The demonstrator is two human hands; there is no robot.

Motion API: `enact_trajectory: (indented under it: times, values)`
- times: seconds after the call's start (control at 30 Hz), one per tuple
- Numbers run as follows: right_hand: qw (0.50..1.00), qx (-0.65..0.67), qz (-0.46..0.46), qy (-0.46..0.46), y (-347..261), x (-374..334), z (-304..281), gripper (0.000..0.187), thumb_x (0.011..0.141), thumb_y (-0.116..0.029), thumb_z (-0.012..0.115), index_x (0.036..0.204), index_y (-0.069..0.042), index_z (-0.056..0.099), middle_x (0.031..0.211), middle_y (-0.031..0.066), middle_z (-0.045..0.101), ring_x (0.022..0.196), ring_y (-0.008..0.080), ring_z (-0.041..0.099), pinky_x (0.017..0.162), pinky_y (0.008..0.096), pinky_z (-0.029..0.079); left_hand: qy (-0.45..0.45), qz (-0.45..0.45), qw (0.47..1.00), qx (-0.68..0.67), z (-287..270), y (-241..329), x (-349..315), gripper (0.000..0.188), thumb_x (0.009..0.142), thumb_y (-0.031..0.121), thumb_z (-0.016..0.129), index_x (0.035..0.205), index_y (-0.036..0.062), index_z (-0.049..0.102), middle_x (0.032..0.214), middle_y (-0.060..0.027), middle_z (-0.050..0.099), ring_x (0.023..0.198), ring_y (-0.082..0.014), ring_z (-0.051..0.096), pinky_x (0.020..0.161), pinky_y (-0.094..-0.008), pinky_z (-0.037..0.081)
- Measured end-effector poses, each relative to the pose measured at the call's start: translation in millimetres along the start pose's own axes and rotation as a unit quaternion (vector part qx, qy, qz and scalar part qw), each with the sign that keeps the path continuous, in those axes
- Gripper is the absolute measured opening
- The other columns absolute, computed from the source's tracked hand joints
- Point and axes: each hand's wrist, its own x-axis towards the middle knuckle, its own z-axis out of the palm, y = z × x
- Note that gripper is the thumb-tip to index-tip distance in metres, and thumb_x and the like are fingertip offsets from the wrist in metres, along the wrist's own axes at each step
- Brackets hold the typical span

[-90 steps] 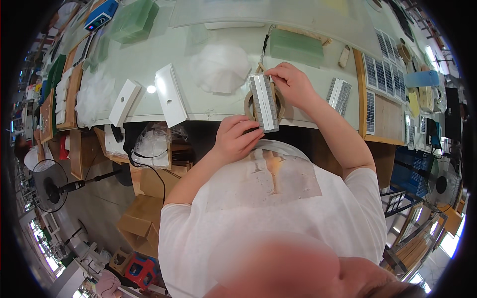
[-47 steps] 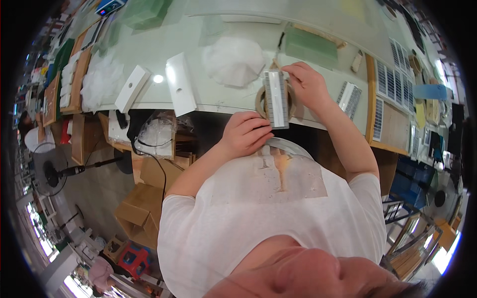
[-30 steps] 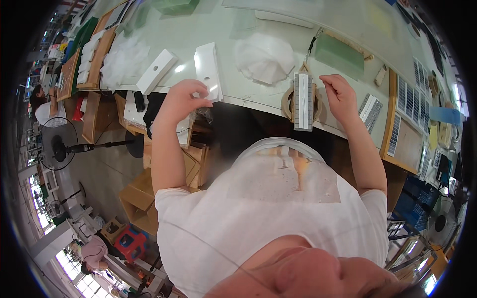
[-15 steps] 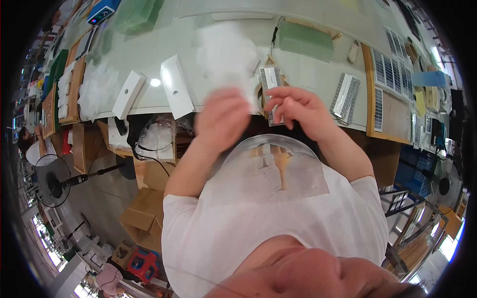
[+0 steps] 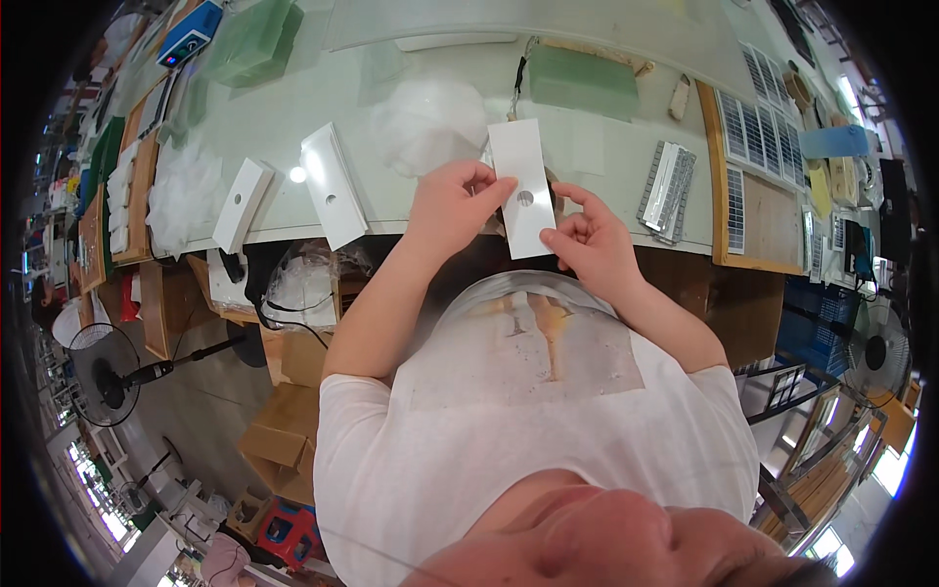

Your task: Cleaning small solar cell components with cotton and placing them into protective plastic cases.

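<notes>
A white rectangular panel (image 5: 514, 157) with a round hole stands upright between my two hands at the table's near edge. My left hand (image 5: 452, 208) grips its left edge, the thumb lying on the front face. On the lower right edge is my right hand (image 5: 597, 240), pinching with the thumb, its index finger raised beside the panel. What lies behind the panel is mostly hidden. To the left on the table lie two similar white panels, a nearer-to-me one (image 5: 344, 201) and another (image 5: 235, 217). A mound of thin white sheets (image 5: 428, 122) sits just beyond my left hand.
Patterned grey strips (image 5: 665, 191) lie at the right, by a wood-framed tray (image 5: 712, 186) of dark gridded pieces. Farther back are a green block (image 5: 585, 83), a larger green block (image 5: 256, 41) and a blue device (image 5: 191, 32). White crumpled material (image 5: 184, 191) is at left.
My left hand, blurred before, has come right and steadied on the white panel. My right hand has moved down from the patterned grey strip to the panel's edge; the panel now covers that strip.
</notes>
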Motion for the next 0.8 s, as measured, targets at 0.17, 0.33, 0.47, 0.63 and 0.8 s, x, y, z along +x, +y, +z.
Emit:
enact_trajectory:
  times: [0.17, 0.33, 0.47, 0.63, 0.8]
  values:
    - [0.999, -0.043, 0.011, 0.017, 3, 1, -1, 0.048, 0.082, -0.009, 0.068, 0.124, 0.0, 0.046, 0.065, -0.001, 0.057, 0.058, 0.0044, 0.05, 0.056, 0.0205, 0.041, -0.013, -0.025, 0.997, 0.072, 2, -4, 1, 0.029, 0.079, 0.031, 0.072, 0.078, 0.0018, 0.065, 0.062, -0.0014, 0.057, 0.057, -0.0121, 0.051, 0.055, -0.0281, 0.042]
    - [0.998, -0.061, -0.002, 0.028, 9, 3, 1, 0.044, 0.083, -0.008, 0.069, 0.121, -0.002, 0.048, 0.065, -0.0029, 0.055, 0.056, 0.0021, 0.046, 0.052, 0.0183, 0.037, -0.006, -0.017, 0.995, 0.095, 2, -6, 1, 0.029, 0.079, 0.032, 0.071, 0.078, 0.0031, 0.066, 0.063, -0.0018, 0.057, 0.058, -0.0138, 0.052, 0.056, -0.0295, 0.043]
    - [0.996, -0.076, -0.008, 0.035, 10, 3, 2, 0.043, 0.082, -0.009, 0.07, 0.119, -0.002, 0.05, 0.065, -0.0031, 0.055, 0.058, 0.0017, 0.046, 0.054, 0.0182, 0.037, -0.006, -0.019, 0.994, 0.111, 3, -5, 0, 0.03, 0.078, 0.033, 0.071, 0.078, 0.0042, 0.065, 0.063, -0.0026, 0.056, 0.06, -0.0161, 0.053, 0.057, -0.0308, 0.043]
    - [0.993, -0.113, -0.012, 0.036, 15, 4, 0, 0.04, 0.082, -0.011, 0.069, 0.117, -0.002, 0.052, 0.064, -0.0007, 0.056, 0.06, 0.0048, 0.051, 0.058, 0.022, 0.043, 0.002, -0.016, 0.987, 0.163, 3, 5, -1, 0.027, 0.078, 0.03, 0.072, 0.075, 0.0047, 0.063, 0.068, -0.0036, 0.057, 0.062, -0.018, 0.054, 0.058, -0.032, 0.044]
    - [0.845, -0.376, -0.378, 0.027, 17, 5, -8, 0.035, 0.074, -0.009, 0.075, 0.105, -0.004, 0.06, 0.087, 0.0052, 0.058, 0.07, 0.0159, 0.056, 0.056, 0.0258, 0.046, 0.104, 0.232, 0.949, 0.185, 8, -15, 6, 0.018, 0.074, 0.021, 0.073, 0.08, 0.0068, 0.065, 0.086, -0.0052, 0.061, 0.08, -0.0245, 0.057, 0.068, -0.0351, 0.047]
